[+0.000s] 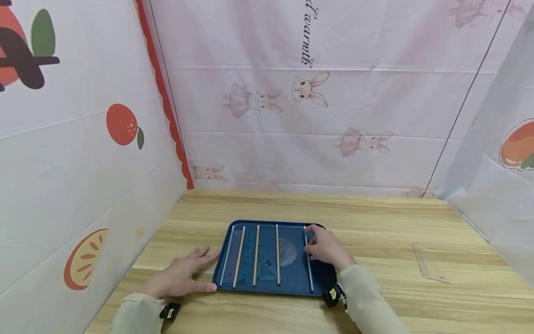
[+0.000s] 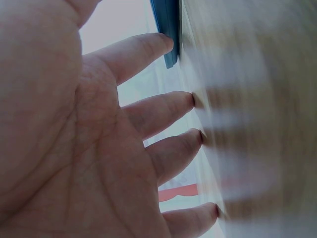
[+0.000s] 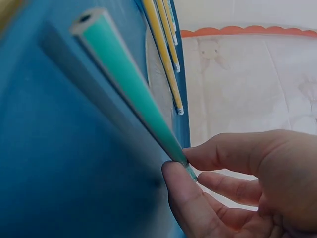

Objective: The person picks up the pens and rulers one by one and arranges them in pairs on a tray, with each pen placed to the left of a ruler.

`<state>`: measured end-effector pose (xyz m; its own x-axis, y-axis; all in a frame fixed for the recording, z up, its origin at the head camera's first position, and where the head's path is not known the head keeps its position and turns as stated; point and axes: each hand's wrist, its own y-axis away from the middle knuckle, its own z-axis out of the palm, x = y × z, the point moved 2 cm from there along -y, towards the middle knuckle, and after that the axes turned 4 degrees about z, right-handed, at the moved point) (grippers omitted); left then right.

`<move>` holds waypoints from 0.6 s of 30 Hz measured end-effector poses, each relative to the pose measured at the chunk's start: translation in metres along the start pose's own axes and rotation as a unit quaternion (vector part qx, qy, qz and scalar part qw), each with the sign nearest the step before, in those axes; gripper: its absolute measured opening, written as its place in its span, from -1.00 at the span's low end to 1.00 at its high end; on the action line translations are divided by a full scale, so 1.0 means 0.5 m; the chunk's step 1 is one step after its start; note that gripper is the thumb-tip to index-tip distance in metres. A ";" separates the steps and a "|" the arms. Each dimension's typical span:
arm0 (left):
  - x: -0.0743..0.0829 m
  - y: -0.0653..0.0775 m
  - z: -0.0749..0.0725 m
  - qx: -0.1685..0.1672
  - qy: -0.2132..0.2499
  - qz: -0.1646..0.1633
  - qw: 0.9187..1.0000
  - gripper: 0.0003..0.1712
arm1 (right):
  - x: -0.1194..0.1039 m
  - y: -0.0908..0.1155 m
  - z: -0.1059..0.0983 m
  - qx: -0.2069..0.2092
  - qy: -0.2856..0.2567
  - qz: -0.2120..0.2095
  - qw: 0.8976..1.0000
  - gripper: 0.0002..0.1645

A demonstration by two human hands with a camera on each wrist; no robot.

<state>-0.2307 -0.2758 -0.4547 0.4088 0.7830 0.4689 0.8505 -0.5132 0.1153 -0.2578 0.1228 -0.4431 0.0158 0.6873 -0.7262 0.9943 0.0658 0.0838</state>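
My right hand (image 1: 329, 248) pinches a green pencil (image 3: 131, 89) between thumb and fingers near its far end, at the right side of the blue tray (image 1: 292, 290). In the right wrist view the pencil's near end stands off the tray floor, with a shadow beside it. My left hand (image 1: 179, 278) is spread flat at the tray's left edge, its fingertips on the table and the index finger (image 2: 143, 52) touching the tray. Several other pencils, among them a yellow pencil (image 1: 278, 260), lie lengthwise in the tray, spaced apart.
Under the pencils in the tray are a round clear protractor (image 1: 289, 253), a blue set square (image 1: 267, 269) and a clear purple-tinted ruler (image 1: 234, 260). A clear set square (image 1: 427, 269) lies on the wooden table (image 1: 375, 218) at the right. Printed cloth walls enclose the table.
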 end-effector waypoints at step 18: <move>0.000 -0.003 0.002 0.001 -0.003 -0.005 1.000 0.12 | -0.017 0.001 0.025 -0.006 0.051 0.009 0.999 -0.39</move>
<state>-0.2317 -0.2744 -0.4558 0.4019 0.7903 0.4626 0.8556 -0.5041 0.1179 -0.2561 0.1080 -0.4456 0.0221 0.7589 -0.6508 0.9927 0.0606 0.1044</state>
